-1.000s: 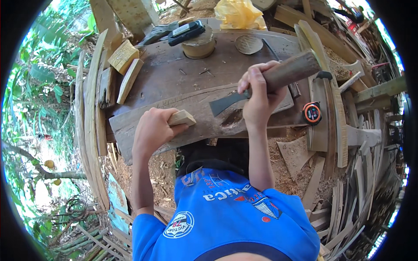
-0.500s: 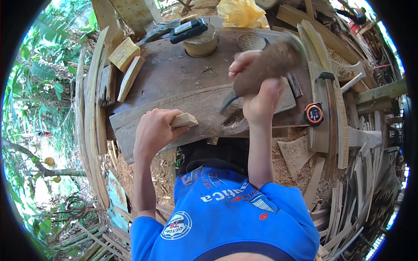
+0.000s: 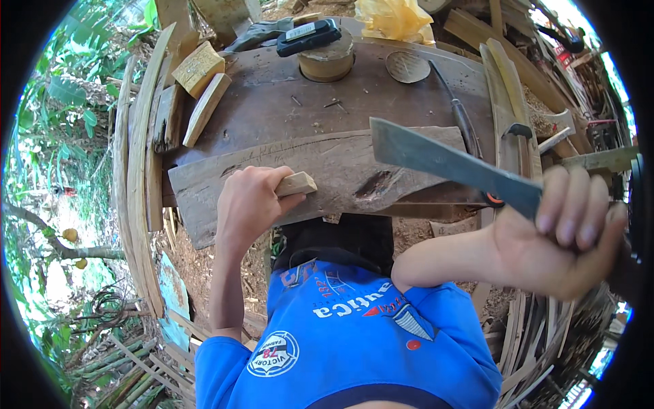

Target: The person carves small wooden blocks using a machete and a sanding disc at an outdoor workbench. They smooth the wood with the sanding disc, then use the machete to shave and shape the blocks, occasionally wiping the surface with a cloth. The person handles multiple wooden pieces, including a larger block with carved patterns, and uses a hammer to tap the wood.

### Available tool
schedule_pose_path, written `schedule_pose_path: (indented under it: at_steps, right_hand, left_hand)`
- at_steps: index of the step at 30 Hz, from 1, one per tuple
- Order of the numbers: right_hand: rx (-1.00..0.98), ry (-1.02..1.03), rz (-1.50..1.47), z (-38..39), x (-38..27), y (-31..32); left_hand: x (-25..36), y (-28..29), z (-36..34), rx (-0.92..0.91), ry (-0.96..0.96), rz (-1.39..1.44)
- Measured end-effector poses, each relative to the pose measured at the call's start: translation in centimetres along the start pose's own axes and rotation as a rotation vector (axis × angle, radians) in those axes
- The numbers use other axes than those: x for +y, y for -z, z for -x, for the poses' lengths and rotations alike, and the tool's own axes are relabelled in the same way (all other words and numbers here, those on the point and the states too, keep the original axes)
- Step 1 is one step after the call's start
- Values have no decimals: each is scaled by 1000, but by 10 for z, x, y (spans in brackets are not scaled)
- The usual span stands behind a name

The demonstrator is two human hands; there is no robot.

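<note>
My left hand [image 3: 251, 204] is closed round a small wooden stick [image 3: 298, 184], whose squared end sticks out between thumb and fingers. It rests on a long weathered plank [image 3: 300, 160] lying across the near side of the table. Off to the right, my right hand [image 3: 555, 238] grips a machete, its wide grey blade [image 3: 453, 163] pointing left over the plank's right end. Much of its dark handle is hidden by my fingers and the picture's rim. A dark hollow [image 3: 373, 189] marks the plank below the blade tip.
On the brown table [image 3: 259, 102] lie several nails [image 3: 336, 104], a shallow oval piece [image 3: 407, 67] and a dark-handled knife [image 3: 465, 126]. A round wooden block [image 3: 327, 65] bears a black case [image 3: 308, 37]. Wood blocks [image 3: 199, 68] stand left; a yellow bag [image 3: 395, 20] lies behind.
My right hand has swung from above the plank out to the right with the machete, and its blade now shows broadside. My left hand still holds the stick in about the same place.
</note>
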State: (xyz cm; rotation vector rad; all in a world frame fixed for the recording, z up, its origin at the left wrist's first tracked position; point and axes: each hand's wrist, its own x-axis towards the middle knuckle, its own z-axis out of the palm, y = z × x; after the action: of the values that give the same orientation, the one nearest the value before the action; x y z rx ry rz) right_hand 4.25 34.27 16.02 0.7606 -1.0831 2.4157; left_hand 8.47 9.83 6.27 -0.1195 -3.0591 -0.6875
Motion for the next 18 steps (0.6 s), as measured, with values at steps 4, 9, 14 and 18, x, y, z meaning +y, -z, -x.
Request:
schedule_pose_path:
  at_steps: [4, 9, 14, 18]
  right_hand:
    - [332, -276, 86, 38, 104, 2]
    - [425, -263, 13, 46, 101, -6]
    - [-150, 45, -135, -1, 46, 17]
    - [337, -206, 414, 66, 118, 1]
  left_hand:
    - [3, 3, 0, -15, 7, -16]
    - [0, 6, -1, -18, -23, -20]
    - [4, 5, -2, -18, 3, 13]
    - [5, 3, -5, -32, -20, -23]
